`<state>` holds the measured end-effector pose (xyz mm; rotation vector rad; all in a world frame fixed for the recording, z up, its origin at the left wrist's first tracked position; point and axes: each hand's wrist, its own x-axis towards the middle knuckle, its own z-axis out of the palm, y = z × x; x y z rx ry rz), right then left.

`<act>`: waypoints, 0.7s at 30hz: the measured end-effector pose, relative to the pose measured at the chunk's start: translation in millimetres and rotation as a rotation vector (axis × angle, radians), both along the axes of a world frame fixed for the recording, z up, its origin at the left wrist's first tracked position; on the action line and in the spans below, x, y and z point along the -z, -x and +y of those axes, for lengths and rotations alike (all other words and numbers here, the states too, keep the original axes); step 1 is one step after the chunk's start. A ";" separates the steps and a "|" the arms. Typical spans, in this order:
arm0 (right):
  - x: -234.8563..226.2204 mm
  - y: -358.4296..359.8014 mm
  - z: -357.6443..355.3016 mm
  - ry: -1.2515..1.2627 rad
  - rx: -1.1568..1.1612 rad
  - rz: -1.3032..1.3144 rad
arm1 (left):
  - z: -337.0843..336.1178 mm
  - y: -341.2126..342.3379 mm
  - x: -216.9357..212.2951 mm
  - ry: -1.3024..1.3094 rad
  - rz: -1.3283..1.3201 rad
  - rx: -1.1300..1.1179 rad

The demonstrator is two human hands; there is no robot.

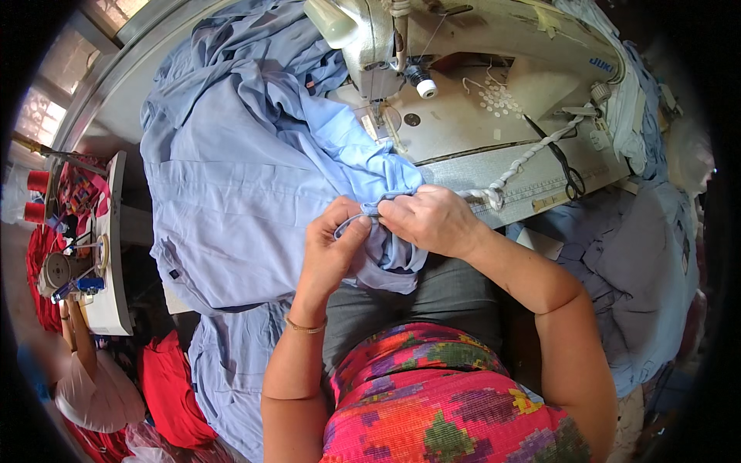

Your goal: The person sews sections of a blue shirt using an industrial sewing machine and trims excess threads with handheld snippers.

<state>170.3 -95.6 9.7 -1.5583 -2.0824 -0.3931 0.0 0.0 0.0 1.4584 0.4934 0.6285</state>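
A light blue shirt (239, 201) spreads over the left of the sewing table and hangs toward my lap. My left hand (333, 241) pinches a folded edge of it between thumb and fingers. Close beside it, my right hand (432, 220) grips the same edge, its fingers curled. Bunched cloth drops below both hands. Beyond them stands a sewing machine (494, 31), its needle and presser foot (378, 116) above the plate and near the shirt's brighter blue part. Whatever lies inside my closed fingers is hidden.
Black scissors (567, 166) and a twisted white cloth cord (532, 154) lie on the table at right. Small white buttons (498, 100) are scattered by the machine. A heap of blue-grey garments (633, 270) rests at far right. A person (96, 386) works at lower left near red cloth (174, 393).
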 end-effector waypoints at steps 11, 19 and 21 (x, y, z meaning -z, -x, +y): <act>-3.0 -5.4 -1.3 0.055 0.030 0.637 | -1.6 -1.5 4.0 -0.003 -0.038 -0.062; -14.0 -1.0 14.9 0.358 -0.184 1.224 | 1.9 6.2 4.8 0.413 -0.158 -0.004; -12.5 -1.8 19.3 0.416 -0.176 1.238 | 1.5 5.3 -4.2 0.521 -0.206 -0.008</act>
